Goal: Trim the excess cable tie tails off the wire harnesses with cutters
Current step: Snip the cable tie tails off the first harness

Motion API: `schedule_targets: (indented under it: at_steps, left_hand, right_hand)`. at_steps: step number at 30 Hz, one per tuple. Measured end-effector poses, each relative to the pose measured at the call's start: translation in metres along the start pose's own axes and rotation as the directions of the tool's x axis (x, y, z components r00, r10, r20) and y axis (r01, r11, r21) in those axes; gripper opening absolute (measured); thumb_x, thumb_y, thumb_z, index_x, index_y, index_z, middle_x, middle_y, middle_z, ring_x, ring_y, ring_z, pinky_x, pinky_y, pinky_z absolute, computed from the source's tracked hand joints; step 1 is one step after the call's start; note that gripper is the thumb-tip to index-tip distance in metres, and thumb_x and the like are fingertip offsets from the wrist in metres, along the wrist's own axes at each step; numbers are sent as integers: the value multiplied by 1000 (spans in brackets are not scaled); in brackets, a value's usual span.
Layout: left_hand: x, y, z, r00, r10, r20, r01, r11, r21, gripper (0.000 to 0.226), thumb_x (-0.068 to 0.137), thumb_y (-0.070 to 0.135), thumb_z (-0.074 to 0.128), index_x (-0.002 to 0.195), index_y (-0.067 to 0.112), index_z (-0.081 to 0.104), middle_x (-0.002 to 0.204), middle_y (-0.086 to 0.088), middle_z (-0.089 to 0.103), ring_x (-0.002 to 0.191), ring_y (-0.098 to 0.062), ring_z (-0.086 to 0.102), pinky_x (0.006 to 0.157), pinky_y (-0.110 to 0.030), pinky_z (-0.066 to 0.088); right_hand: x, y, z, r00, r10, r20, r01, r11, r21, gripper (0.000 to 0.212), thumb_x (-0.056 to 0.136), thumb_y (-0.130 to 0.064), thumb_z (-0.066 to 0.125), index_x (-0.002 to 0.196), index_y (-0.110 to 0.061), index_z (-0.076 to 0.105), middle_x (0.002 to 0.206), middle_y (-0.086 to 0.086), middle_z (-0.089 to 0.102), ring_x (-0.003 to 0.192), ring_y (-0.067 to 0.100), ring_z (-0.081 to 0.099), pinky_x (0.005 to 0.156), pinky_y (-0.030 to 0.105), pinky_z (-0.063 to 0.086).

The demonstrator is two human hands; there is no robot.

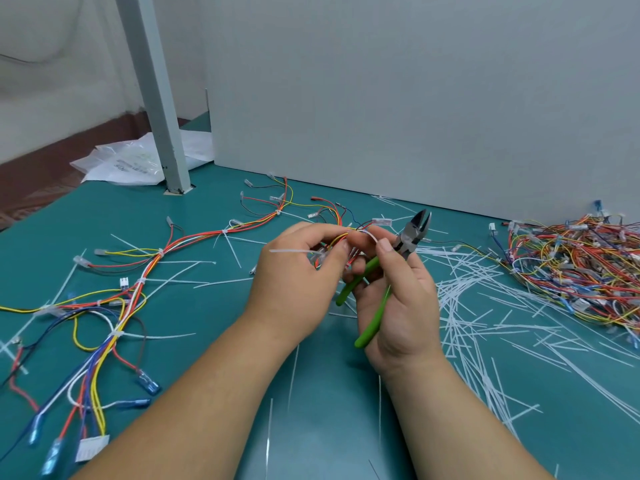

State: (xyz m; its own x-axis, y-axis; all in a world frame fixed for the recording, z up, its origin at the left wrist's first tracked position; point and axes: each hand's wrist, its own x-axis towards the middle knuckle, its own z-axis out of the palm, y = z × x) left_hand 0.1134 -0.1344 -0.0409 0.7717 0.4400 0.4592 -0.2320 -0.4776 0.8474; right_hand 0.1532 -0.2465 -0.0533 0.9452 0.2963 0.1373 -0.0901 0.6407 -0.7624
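My left hand (pixel 298 271) grips a wire harness (pixel 336 239) of red, yellow and orange wires above the middle of the green table. A white cable tie tail (pixel 291 251) sticks out to the left past its fingers. My right hand (pixel 398 296) holds green-handled cutters (pixel 377 299), whose dark jaws (pixel 417 225) stand open and point up and away, just right of the harness. The right thumb and forefinger also pinch a curved white cable tie at the harness.
A long harness (pixel 138 282) with several white ties lies spread over the left of the green table (pixel 329 410). A pile of harnesses (pixel 571 261) sits at the right. Cut white tie tails (pixel 478 306) litter the table. A grey panel (pixel 415 98), a post (pixel 156 98) and plastic bags (pixel 131 161) stand behind.
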Motion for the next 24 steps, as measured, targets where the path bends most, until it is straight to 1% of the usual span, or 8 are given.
schedule_targets:
  at_steps: [4, 7, 10, 14, 17, 20, 22, 24]
  left_hand:
    - [1, 1, 1, 999, -46, -24, 45, 997, -60, 19, 92, 12, 70, 98, 26, 80, 97, 8, 73, 94, -5, 67, 83, -21, 53]
    - [-1, 2, 4, 993, -114, -28, 108, 978, -179, 23, 91, 7, 69, 94, 28, 76, 87, 8, 77, 78, -2, 71, 69, -17, 55]
    - [-3, 6, 5, 987, -156, -23, 144, 952, -269, 26, 90, 5, 69, 97, 30, 74, 78, 14, 76, 67, 3, 70, 60, -8, 49]
    - [-1, 4, 3, 987, -154, -41, 142, 965, -221, 21, 88, 10, 71, 89, 30, 79, 80, 13, 77, 71, -1, 71, 63, -16, 54]
    - [1, 5, 3, 977, -213, -33, 195, 939, -282, 14, 90, 11, 72, 85, 23, 79, 73, 11, 76, 59, 3, 65, 54, -10, 47]
    - [4, 5, 2, 967, -243, -74, 210, 931, -300, 19, 91, 14, 72, 75, 22, 76, 63, 12, 71, 52, 2, 57, 50, -11, 43]
    - [5, 6, 2, 963, -252, -100, 206, 920, -332, 22, 92, 13, 72, 73, 23, 76, 62, 13, 69, 52, 4, 55, 49, -8, 42]
    - [4, 8, 2, 965, -236, -109, 186, 920, -344, 22, 93, 14, 72, 75, 26, 75, 66, 13, 72, 56, 5, 58, 50, -6, 42]
  right_hand:
    - [0, 1, 0, 999, 41, 19, -42, 997, 69, 24, 89, -31, 67, 101, -13, 77, 97, 12, 76, 69, 15, 58, 73, 30, 49]
    - [1, 0, -1, 997, 58, 46, -61, 996, 70, 21, 88, -24, 66, 102, -12, 78, 98, 13, 76, 70, 16, 59, 72, 29, 50]
    - [0, 1, -2, 995, 59, 83, -62, 998, 29, 22, 85, -16, 61, 97, -17, 81, 98, 13, 76, 71, 16, 58, 73, 29, 52]
    - [1, 0, -2, 992, 76, 103, -88, 989, 118, 31, 84, -20, 57, 108, -6, 72, 98, 16, 73, 72, 19, 56, 76, 35, 50]
    - [2, -2, -2, 993, 70, 92, -86, 979, 182, 34, 83, -24, 52, 98, -4, 75, 87, 17, 70, 73, 21, 57, 76, 36, 48]
    - [-1, -2, 0, 996, 57, 65, -64, 990, 125, 25, 87, -30, 56, 81, -10, 70, 74, 10, 59, 72, 23, 55, 74, 36, 47]
    - [-2, 0, 2, 995, 80, 62, -84, 994, 76, 25, 89, -37, 56, 79, -15, 60, 71, 4, 47, 69, 21, 51, 73, 37, 48]
    - [-2, 3, 1, 994, 88, 65, -87, 996, -13, 18, 88, -36, 61, 81, -19, 57, 72, 0, 43, 69, 18, 47, 75, 38, 45]
